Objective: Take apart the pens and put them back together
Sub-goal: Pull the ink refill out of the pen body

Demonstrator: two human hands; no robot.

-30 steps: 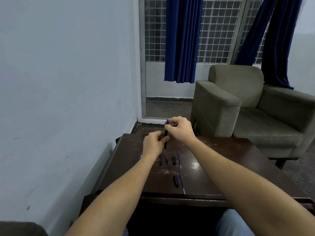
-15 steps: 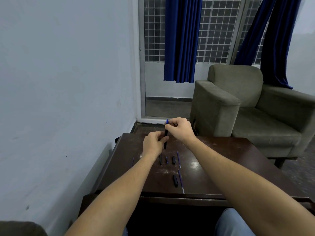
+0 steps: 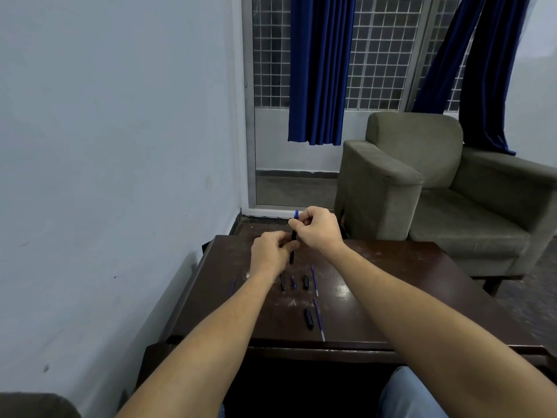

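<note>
Both hands hold one dark pen (image 3: 292,236) nearly upright above the far part of the dark wooden table (image 3: 391,285). My right hand (image 3: 316,229) pinches its upper end, where a blue tip sticks out. My left hand (image 3: 271,251) grips the lower barrel. Loose pen parts lie on the table below: a dark barrel piece (image 3: 283,282), a small blue-tipped piece (image 3: 294,282), a dark cap (image 3: 306,282), a thin blue refill (image 3: 315,276), another dark piece (image 3: 309,318) beside a second refill (image 3: 319,318), and a refill (image 3: 233,285) at the left.
A grey-green armchair (image 3: 437,182) stands just beyond the table's far right corner. A pale wall (image 3: 120,146) runs along the table's left side. Blue curtains (image 3: 319,67) hang over a grilled window. My knee in jeans (image 3: 407,396) shows under the near edge.
Both hands have stayed together on the pen with only slight finger shifts. The parts on the table have not moved.
</note>
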